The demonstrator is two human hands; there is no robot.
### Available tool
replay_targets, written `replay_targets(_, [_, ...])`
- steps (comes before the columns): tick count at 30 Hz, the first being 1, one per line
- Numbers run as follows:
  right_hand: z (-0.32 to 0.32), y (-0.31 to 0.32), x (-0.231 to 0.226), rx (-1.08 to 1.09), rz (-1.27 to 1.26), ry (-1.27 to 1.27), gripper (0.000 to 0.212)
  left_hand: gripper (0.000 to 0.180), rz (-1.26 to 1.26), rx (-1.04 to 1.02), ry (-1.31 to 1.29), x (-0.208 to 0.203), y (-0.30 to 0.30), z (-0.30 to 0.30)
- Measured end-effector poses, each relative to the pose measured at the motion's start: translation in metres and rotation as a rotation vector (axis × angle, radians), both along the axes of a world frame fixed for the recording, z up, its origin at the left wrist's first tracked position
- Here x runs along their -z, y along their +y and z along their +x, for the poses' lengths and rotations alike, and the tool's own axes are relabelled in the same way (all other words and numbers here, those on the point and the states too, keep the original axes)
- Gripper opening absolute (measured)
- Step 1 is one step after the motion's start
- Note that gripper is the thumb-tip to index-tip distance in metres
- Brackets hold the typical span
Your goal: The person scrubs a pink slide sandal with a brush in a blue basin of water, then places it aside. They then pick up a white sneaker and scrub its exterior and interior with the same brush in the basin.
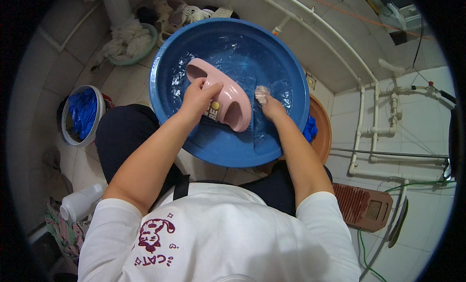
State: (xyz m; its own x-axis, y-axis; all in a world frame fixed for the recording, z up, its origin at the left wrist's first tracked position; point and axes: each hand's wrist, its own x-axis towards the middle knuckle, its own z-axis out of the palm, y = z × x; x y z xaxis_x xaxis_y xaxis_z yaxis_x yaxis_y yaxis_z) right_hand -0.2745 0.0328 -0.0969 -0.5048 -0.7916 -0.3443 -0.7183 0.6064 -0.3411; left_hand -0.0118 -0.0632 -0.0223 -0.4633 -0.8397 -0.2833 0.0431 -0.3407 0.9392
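Note:
A pink slide slipper (pixel 234 96) is tilted over the water in a large round blue basin (pixel 218 156). My left hand (pixel 196 98) grips it by its edge, thumb on top, near raised lettering and a small yellow round decoration. To the right, my right hand (pixel 274 109) is closed around a whitish crumpled wad (pixel 262 94) at the water's surface; whether it is cloth or a scrubber I cannot tell. The slipper and the wad are apart. Ripples and bright glints show on the water.
A white bucket (pixel 100 112) with blue plastic stands left. A pale green basin (pixel 154 37) of whitish fibres and several shoes (pixel 196 13) lie behind. An orange-brown basin (pixel 324 122) sits partly under the blue one. Brown washboard (pixel 364 207) and white pipes (pixel 361 131) line the right wall.

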Motion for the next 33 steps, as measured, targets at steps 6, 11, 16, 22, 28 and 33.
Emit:
replay_targets(6, [0.044,0.004,-0.128,-0.034,-0.468,-0.401,0.048,0.028,0.129,-0.035,0.126,0.012,-0.002,-0.002])
replay_targets(11, [0.112,-0.012,-0.189,-0.551,-0.150,0.037,0.041,0.030,0.190,-0.051,0.155,0.004,-0.003,0.004])
replay_targets(16, [0.142,-0.078,-0.163,-0.527,-0.180,0.294,0.040,0.027,0.187,-0.011,0.177,0.015,-0.006,-0.001])
replay_targets(22, [0.129,-0.024,-0.187,-0.585,-0.044,0.275,0.040,0.031,0.235,-0.050,0.191,0.004,-0.005,0.004])
replay_targets(28, [0.128,-0.051,-0.171,-0.525,-0.121,0.257,0.043,0.034,0.159,-0.024,0.122,0.008,0.000,0.003])
replay_targets(33, [0.116,-0.102,-0.123,-0.247,-0.170,0.121,0.051,0.038,0.176,-0.031,0.139,0.001,-0.003,0.010])
